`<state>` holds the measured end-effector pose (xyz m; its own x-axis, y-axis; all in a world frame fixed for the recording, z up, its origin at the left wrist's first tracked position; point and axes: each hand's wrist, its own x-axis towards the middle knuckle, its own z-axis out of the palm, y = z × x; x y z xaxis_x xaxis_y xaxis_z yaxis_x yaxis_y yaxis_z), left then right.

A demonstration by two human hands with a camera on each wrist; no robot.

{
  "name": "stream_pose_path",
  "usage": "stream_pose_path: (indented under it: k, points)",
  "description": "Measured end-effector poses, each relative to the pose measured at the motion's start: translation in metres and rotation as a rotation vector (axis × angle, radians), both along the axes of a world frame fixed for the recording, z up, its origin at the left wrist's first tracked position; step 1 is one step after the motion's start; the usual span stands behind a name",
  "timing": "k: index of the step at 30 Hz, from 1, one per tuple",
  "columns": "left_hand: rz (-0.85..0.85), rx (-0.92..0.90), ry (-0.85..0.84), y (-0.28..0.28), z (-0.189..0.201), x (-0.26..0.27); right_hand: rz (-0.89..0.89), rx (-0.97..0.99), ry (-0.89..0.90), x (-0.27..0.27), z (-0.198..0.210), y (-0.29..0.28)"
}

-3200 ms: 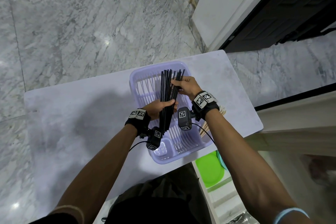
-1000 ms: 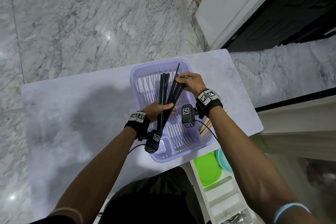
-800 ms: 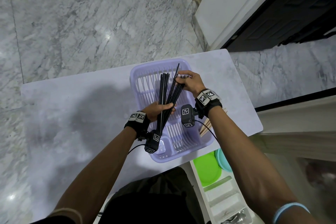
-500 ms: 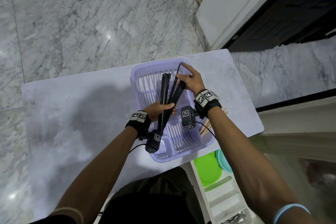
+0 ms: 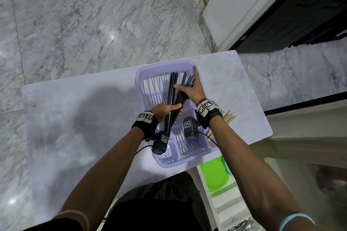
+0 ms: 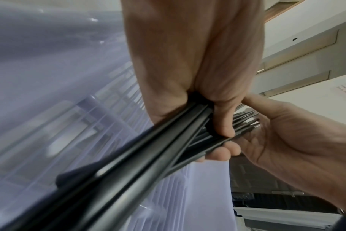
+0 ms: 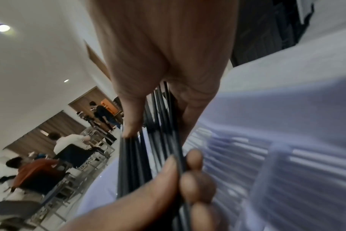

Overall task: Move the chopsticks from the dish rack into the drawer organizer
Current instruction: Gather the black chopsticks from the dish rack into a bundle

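Note:
Above the lilac dish rack [image 5: 148, 73], my left hand [image 5: 165, 108] grips a bundle of black chopsticks [image 5: 171, 90] near its lower end. The sticks fan out towards their far tips. My right hand [image 5: 189, 90] lies over the right part of the fan with its fingers stretched out, the thumb touching the sticks and the forefinger pointing at the rack's far rim. In the left wrist view, the chopsticks [image 6: 148, 156] run from my left hand [image 6: 188, 78] across the palm of my right hand [image 6: 286, 140]. In the right wrist view, the thumb of my right hand [image 7: 164, 54] rests on the sticks [image 7: 132, 156].
The rack stands on a pale marble table [image 5: 84, 118] near its right end. Light wooden sticks [image 5: 228, 117] lie beside the rack on the right. Below the table's near edge an open drawer holds a green plate [image 5: 216, 176] and a white organizer [image 5: 231, 206].
My right hand has let go of its pinch on the fanned chopsticks and spread its fingers flat over them. The left hand keeps its hold in the same place.

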<state>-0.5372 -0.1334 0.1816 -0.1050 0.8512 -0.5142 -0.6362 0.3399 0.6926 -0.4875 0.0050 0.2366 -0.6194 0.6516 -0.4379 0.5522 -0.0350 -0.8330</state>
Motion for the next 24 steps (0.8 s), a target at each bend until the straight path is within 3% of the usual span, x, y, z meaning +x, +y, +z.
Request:
stream_pose_path:
  k: [3, 8, 10, 15, 24]
  points:
    - [0.009, 0.002, 0.008, 0.0, 0.0, 0.001, -0.062, -0.08, 0.061, 0.001, 0.005, -0.006]
    - [0.063, 0.008, -0.013, 0.0, 0.0, 0.004, -0.161, -0.153, -0.004, -0.007, -0.01, 0.002]
    - [0.063, 0.016, -0.017, 0.0, 0.004, 0.003, -0.194, -0.293, 0.03, -0.005, 0.003, 0.0]
    - [0.065, -0.001, -0.02, 0.0, 0.009, 0.003, -0.144, -0.392, 0.065, -0.006, 0.02, 0.005]
    - [0.082, -0.001, -0.014, 0.0, 0.015, 0.005, -0.091, -0.445, 0.047, -0.01, 0.015, 0.005]
